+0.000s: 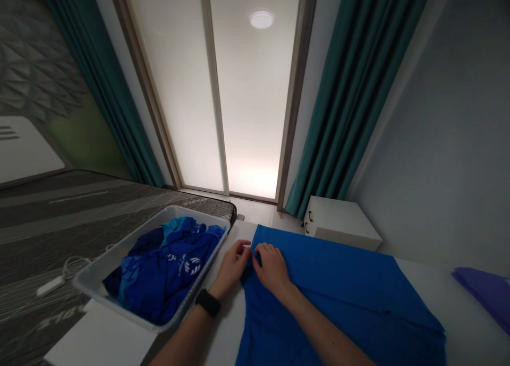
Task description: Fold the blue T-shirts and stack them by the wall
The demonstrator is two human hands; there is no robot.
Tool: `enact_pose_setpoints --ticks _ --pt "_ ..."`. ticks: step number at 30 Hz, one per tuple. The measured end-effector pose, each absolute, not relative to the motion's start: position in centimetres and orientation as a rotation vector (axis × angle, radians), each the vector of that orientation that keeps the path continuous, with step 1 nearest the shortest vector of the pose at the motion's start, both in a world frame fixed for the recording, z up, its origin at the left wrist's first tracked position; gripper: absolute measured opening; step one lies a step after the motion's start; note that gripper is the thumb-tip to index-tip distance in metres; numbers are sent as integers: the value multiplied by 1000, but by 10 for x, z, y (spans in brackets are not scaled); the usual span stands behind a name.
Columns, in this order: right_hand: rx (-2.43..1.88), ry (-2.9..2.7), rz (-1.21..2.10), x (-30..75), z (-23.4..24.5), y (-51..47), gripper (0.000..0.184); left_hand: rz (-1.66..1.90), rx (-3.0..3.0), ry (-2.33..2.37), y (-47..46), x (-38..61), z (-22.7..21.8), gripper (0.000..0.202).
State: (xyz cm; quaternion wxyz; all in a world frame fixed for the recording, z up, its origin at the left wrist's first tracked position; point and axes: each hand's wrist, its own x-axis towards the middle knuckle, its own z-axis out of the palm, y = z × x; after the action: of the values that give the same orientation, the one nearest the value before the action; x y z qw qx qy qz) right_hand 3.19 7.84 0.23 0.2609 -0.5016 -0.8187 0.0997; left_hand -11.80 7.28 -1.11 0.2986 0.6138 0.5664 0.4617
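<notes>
Bright blue garment [338, 281] — flat; faintly creased

Premises are domestic, consistent with a bedroom: a grey patterned mattress [43, 217] lies at left, teal curtains [354, 95] flank translucent door panels [255, 100], and a low white drawer cabinet [342, 217] stands near the right-hand wall [446, 159].

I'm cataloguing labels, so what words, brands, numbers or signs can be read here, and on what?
Nothing can be quoted with certainty.
Clothes in the tub: white letters beside a round emblem, too small and blurred.
Mattress: pale lettering in several places, too faint and slanted.
Blue cloth: no text visible.
Watch: dark screen, no text visible.
</notes>
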Motion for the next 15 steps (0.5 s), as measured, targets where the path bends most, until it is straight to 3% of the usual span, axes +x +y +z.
enact_pose_setpoints --ticks 5,9,15 --pt "-1372 -1800 607 56 3 103 21 1096 1720 1746 69 -122 -9 25" --pt "-1365 -1493 633 79 7 120 29 891 1897 1862 65 -119 -7 23" --pt "-1342 -1411 661 91 11 122 31 871 1913 1904 94 -116 -4 25"
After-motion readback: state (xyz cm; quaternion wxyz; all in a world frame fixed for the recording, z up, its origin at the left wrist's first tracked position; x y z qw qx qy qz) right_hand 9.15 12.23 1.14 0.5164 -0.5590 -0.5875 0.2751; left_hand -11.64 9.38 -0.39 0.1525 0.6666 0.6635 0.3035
